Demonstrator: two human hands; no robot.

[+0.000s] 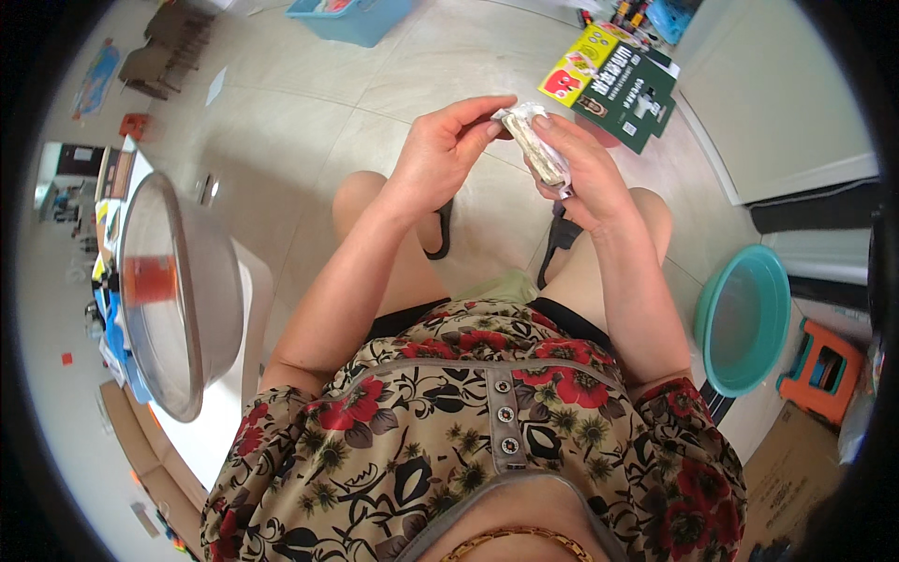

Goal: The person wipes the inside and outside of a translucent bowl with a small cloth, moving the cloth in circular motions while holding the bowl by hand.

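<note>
A pale, oblong bar (535,151), perhaps a food item, shows along the open side of a crinkled white wrapper (528,111). My right hand (593,165) grips the bar and wrapper, its thumb lying over the upper part. On the other side, my left hand (439,154) has its thumb and fingers at the wrapper's upper left corner, pinching it; the fingertips are partly hidden. Both hands are held above the floor, in front of my knees.
A printed green and yellow carton (625,98) lies ahead on the right. A clear basin (218,295) stands on a white surface at left. On the right are a teal basin (713,330) and an orange stool (808,372). A blue tub (369,24) is farther ahead.
</note>
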